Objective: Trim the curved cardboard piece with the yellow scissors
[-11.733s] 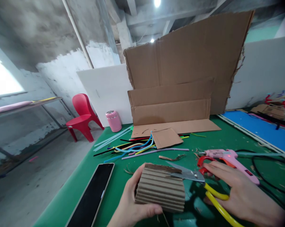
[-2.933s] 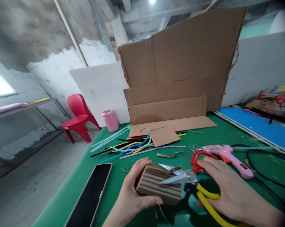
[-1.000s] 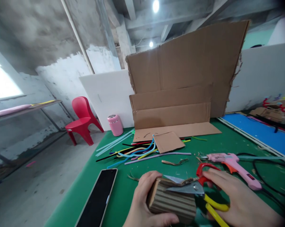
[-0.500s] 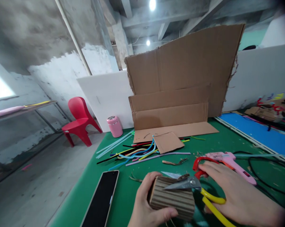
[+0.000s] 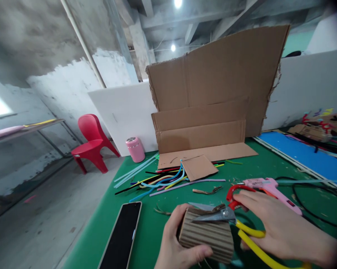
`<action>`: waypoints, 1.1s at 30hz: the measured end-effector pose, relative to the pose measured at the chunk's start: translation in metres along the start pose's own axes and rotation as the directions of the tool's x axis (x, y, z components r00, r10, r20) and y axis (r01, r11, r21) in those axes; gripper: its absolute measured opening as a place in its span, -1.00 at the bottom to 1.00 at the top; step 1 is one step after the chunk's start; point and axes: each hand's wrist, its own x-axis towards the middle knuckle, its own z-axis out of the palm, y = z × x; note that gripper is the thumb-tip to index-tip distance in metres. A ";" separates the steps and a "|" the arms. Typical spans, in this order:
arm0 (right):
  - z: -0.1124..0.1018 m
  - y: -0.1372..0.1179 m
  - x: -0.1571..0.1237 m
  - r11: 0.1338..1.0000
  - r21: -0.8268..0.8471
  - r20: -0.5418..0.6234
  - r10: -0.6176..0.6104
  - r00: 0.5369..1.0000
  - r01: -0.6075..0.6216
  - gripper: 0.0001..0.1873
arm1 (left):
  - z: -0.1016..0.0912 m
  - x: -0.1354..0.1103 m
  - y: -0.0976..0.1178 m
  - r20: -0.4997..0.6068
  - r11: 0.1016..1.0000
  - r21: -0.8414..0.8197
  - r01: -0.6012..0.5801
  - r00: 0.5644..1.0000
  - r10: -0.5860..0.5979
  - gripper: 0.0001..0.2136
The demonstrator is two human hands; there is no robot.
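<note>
My left hand [image 5: 176,244] is wrapped around a rolled block of corrugated cardboard [image 5: 208,238] at the near edge of the green table [image 5: 252,168]. My right hand [image 5: 280,231] grips scissors [image 5: 232,218] with one red and one yellow handle. The scissor blades are open and lie across the top edge of the cardboard block, where a thin curled strip is peeling off.
A black phone [image 5: 121,237] lies at the left. Coloured pipe cleaners [image 5: 162,178], a small cardboard square [image 5: 199,167] and a pink glue gun [image 5: 269,186] with a black cable lie beyond. A big cardboard sheet [image 5: 213,89], a white board and a pink cup [image 5: 134,148] stand behind.
The scissors have kept trimming along the cardboard block's top edge, opening and closing. My left hand has turned and shifted the block slightly to the right. The camera has drifted.
</note>
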 end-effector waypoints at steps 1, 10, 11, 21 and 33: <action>0.000 0.000 0.000 1.000 0.006 0.008 0.003 1.000 -0.003 -0.25 | 0.000 0.000 0.000 0.002 1.000 -0.002 0.002 1.000 -0.002 -0.35; -0.009 -0.007 0.004 0.992 -0.030 -0.082 -0.126 0.989 0.123 -0.35 | 0.002 0.003 0.003 0.003 0.999 -0.005 -0.039 0.999 0.039 -0.37; -0.010 -0.007 0.004 0.991 -0.030 -0.089 -0.132 0.987 0.130 -0.36 | 0.002 0.003 0.004 0.005 0.999 -0.002 -0.050 0.999 0.050 -0.38; -0.006 -0.005 0.003 0.991 0.036 -0.032 -0.131 0.991 0.132 -0.42 | 0.002 0.002 0.003 -0.006 0.999 -0.002 -0.051 0.999 0.051 -0.40; 0.006 -0.001 -0.005 0.999 0.007 -0.109 -0.048 0.993 0.049 -0.37 | 0.001 0.004 0.006 -0.016 0.999 -0.012 -0.045 0.999 0.045 -0.39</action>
